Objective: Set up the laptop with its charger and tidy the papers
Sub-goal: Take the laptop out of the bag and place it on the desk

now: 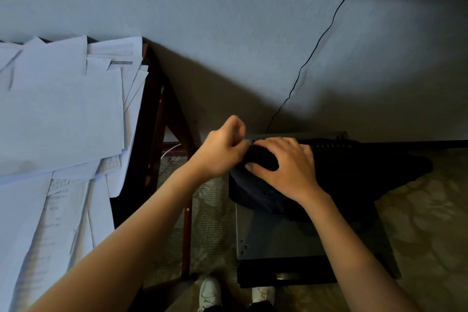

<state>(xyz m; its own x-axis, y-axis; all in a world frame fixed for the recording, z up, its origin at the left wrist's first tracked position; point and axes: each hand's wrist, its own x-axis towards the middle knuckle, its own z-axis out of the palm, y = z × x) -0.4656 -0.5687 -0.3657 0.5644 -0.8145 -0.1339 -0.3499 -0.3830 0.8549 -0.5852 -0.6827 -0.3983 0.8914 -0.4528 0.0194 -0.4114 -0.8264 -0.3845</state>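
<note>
Forearms (126,248) reach a dark fabric bag (354,180) on a grey metal box (278,235): right hand (286,167) grips it, left hand (222,149) pinches its edge. Papers (63,109) sprawl on the table (152,109) at left, long axis toward the wall (228,20); black cable (316,45) behind.

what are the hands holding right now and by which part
The right hand clasps the dark fabric bag at its left end, fingers and thumb curled over it. The left hand pinches that same end's edge; exactly what is too blurred to tell.

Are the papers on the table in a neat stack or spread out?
Spread out: the papers overlap at different angles across the table, corners sticking out.
</note>
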